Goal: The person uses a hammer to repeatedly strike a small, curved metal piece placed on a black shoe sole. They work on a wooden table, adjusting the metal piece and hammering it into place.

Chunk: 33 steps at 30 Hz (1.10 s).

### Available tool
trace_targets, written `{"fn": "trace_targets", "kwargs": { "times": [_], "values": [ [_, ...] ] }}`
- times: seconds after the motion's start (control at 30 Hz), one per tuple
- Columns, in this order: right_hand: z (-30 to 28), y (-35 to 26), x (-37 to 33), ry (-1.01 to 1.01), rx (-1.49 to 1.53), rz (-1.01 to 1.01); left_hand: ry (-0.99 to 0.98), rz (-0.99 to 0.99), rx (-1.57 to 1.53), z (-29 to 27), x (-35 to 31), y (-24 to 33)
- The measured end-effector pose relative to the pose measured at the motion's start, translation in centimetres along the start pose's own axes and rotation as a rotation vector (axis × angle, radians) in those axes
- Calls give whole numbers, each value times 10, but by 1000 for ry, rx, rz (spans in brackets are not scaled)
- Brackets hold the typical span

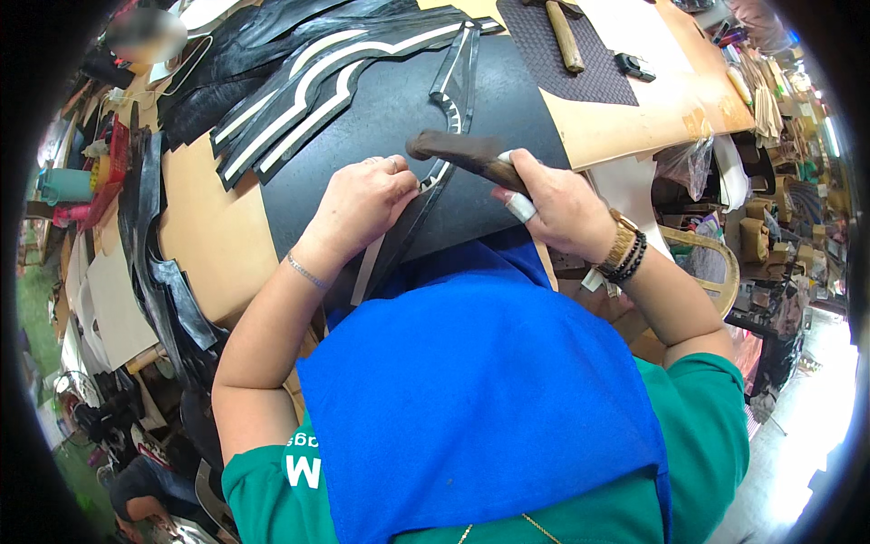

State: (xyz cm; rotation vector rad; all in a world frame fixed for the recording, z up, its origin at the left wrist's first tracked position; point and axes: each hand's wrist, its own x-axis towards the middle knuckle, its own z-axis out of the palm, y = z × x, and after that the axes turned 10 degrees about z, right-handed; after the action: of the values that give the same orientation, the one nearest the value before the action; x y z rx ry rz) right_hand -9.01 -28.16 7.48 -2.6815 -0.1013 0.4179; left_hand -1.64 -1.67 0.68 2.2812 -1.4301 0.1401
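Observation:
My right hand (566, 208), with white tape around its finger and thumb, grips a hammer (467, 152) by its dark handle. Slightly blurred, the hammer's head hovers over a curved black leather strip (465, 68) with a white inner line. Notches run along the strip's curve. At the strip's near part, the fingers of my left hand (367, 195) are pinched together on its edge, close to the hammer head. Beneath lies a black work mat (517, 109). The strip's lower end hangs over the table's front edge, beside my blue apron (480, 381).
Several black leather pieces with white strips (308, 91) are piled at the back left. Another hammer (566, 41) rests on a dark textured mat (535, 72) at the back right, near a small black object (634, 66). Black leather lengths (159, 245) drape over the left side.

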Motion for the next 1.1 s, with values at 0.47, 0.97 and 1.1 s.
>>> {"fn": "trace_targets", "kwargs": {
  "times": [0.47,0.97,1.1],
  "values": [
    [12,14,-1,13,13,-81,-173,-148,-287,-15,1,-20],
    [5,0,-2,-91,64,-33,-13,124,51,-6,-12,-10],
    [18,6,-6,-70,114,-18,-49,99,12,-9,-11,-11]
  ]
}}
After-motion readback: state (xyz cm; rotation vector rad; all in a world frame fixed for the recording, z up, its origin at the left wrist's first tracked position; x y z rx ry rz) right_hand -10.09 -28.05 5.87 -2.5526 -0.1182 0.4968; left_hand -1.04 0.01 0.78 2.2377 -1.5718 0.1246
